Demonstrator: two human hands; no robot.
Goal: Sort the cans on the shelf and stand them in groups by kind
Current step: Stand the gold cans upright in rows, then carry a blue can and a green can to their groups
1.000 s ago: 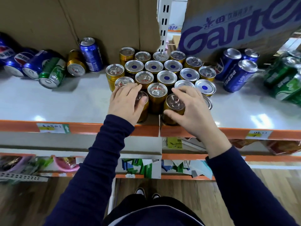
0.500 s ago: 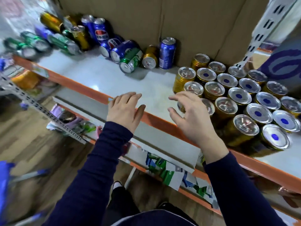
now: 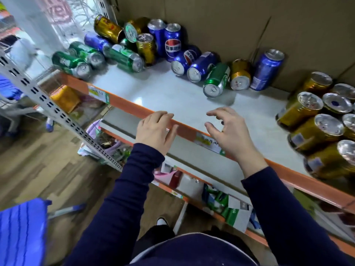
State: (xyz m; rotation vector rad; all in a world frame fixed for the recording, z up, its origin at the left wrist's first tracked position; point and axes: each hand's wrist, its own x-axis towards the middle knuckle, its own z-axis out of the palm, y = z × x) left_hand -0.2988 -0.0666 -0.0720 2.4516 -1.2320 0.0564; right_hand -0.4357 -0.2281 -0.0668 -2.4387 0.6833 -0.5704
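The upright blue can (image 3: 172, 45) bears the Pepsi globe and "百事可乐".

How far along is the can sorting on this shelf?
Done: the gold cans stand grouped on the right. In hand: nothing; the left hand and right hand are empty at the shelf edge. Left: the mixed cans at the back, mostly lying down, need standing by kind.

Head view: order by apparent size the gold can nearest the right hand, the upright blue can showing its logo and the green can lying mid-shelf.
1. gold can, helped by nearness to the camera.
2 and 3. blue can and green can look alike; not ranked.
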